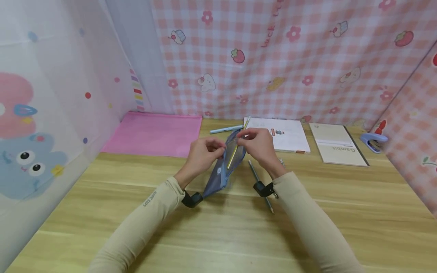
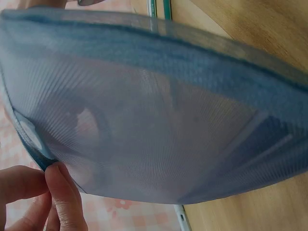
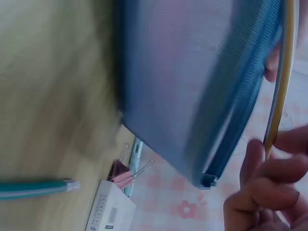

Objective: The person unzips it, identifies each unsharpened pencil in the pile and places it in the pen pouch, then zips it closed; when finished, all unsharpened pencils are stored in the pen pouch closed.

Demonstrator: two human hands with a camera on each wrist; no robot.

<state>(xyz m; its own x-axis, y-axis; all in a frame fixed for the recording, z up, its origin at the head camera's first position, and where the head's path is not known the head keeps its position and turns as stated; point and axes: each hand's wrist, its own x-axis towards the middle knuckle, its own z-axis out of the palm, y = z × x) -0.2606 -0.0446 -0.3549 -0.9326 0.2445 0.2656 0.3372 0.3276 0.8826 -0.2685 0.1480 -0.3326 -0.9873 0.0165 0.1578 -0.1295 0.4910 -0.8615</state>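
Observation:
A blue mesh zip pouch (image 1: 214,181) is held up over the table with its zipped mouth spread apart. My left hand (image 1: 204,153) pinches the pouch's edge between thumb and fingers, as the left wrist view also shows at its lower left. Between the thumb and fingertips of my right hand (image 1: 261,146) is a yellow striped pencil (image 1: 233,157), slanting over the pouch mouth with its lower end within the opening. The right wrist view shows the same pencil (image 3: 284,82) beside the zipper. Whether its tip touches the mesh I cannot tell.
Under my right wrist lies a green pencil (image 1: 253,169), partly hidden. Behind the pouch are a light blue pen (image 1: 222,130) and a white book (image 1: 291,134). A pink folder (image 1: 153,134) lies left; a beige notebook (image 1: 336,148) and purple stapler-like tool (image 1: 373,141) lie right. A pink binder clip (image 3: 122,174) shows too.

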